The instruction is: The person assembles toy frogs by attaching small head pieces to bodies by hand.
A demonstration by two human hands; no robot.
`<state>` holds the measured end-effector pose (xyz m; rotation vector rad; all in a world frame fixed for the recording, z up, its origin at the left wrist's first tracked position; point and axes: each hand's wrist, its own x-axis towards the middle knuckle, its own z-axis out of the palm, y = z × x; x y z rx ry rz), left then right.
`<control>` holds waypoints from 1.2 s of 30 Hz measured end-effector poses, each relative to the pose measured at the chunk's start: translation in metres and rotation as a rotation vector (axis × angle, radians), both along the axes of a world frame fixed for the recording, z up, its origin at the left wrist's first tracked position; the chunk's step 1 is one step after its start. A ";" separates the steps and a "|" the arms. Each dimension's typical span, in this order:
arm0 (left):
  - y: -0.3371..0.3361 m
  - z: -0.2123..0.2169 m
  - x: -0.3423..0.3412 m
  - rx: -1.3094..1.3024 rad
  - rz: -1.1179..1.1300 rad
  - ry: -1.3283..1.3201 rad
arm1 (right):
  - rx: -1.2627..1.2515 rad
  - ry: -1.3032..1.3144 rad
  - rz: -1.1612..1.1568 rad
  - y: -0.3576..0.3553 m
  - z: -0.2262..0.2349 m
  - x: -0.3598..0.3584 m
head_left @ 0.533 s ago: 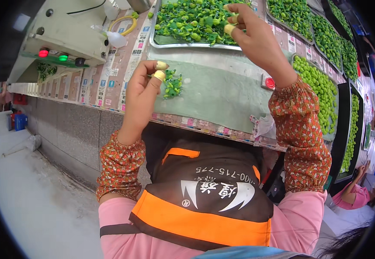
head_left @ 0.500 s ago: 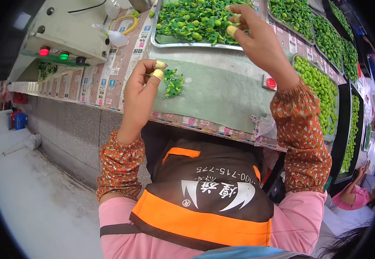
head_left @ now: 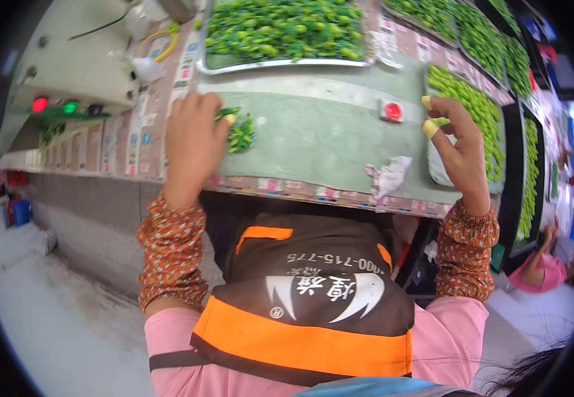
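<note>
Left hand (head_left: 195, 134) overlaps green clump (head_left: 242, 137), grip unclear; right hand (head_left: 461, 147) has its grip parted.

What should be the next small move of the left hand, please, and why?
Perhaps the left hand should lift one piece from the small green pile: that hand is right at this pile, while the right hand is by the tray of light green pieces.
</note>
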<state>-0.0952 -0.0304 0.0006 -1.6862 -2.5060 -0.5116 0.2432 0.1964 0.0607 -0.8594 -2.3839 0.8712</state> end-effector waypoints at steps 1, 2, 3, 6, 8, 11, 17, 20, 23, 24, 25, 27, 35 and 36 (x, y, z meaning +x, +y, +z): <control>-0.001 -0.003 -0.003 0.009 -0.005 -0.023 | 0.013 0.012 -0.076 0.007 -0.003 0.016; -0.003 -0.006 -0.007 0.015 -0.005 -0.044 | 0.024 0.028 -0.146 0.014 -0.006 0.029; -0.003 -0.006 -0.007 0.016 0.010 -0.095 | 0.028 0.007 -0.229 0.018 -0.004 0.040; -0.004 -0.007 -0.015 0.078 0.051 -0.161 | 0.070 -0.139 -0.368 0.025 -0.013 0.072; -0.003 -0.004 -0.019 0.179 0.107 -0.522 | 0.120 -0.170 -0.337 0.028 -0.031 0.088; 0.003 -0.003 -0.014 0.421 0.070 -0.669 | 0.256 -0.177 -0.274 0.028 -0.047 0.087; -0.001 0.017 0.004 0.573 -0.043 -0.838 | 0.543 -0.250 -0.203 0.035 -0.056 0.056; -0.006 0.021 0.023 0.474 -0.122 -1.003 | 0.561 -0.331 -0.204 0.039 -0.060 0.047; -0.005 0.022 0.048 0.386 -0.171 -1.130 | 0.525 -0.326 -0.245 0.049 -0.064 0.047; -0.004 0.024 0.055 0.351 -0.176 -1.190 | 0.522 -0.325 -0.239 0.052 -0.066 0.047; -0.004 0.025 0.062 0.315 -0.180 -1.249 | 0.546 -0.328 -0.225 0.056 -0.068 0.046; 0.001 0.024 0.081 0.373 -0.147 -1.375 | 0.584 -0.321 -0.196 0.058 -0.069 0.044; 0.015 0.012 0.098 0.116 -0.094 -1.712 | -0.140 0.046 -0.176 0.018 -0.049 0.046; 0.015 0.017 0.100 0.082 -0.056 -1.755 | -0.186 0.066 -0.145 0.012 -0.046 0.040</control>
